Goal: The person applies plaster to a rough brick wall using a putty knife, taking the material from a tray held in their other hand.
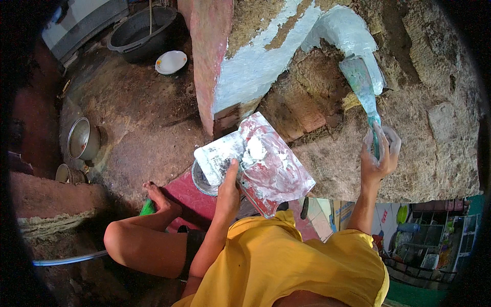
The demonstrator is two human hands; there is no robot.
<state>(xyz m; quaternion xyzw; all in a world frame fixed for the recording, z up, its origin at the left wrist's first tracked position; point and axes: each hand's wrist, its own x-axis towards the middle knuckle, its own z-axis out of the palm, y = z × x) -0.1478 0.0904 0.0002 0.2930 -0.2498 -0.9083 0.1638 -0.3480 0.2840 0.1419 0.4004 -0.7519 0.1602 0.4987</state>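
My right hand (pixel 379 151) grips the handle of a putty knife (pixel 360 82), which is smeared teal and white. Its blade lies against fresh white putty (pixel 345 30) on the rough wall (pixel 434 128). In front of me, my left hand (pixel 230 192) is closed on the near edge of a red board (pixel 276 176) coated in white putty, with a thick lump (pixel 254 150) on it. A flat white-smeared plate (pixel 220 156) overlaps the board's left side by my thumb; its kind is unclear. Under it shows part of a round grey container (pixel 202 181).
A large dark basin (pixel 146 43) and a white plate (pixel 171 62) are on the floor at the far left. Nearer lies a metal pot (pixel 84 139). A white-painted wall edge (pixel 250 61) juts out ahead. A loaded shelf rack (pixel 429 240) stands at the lower right.
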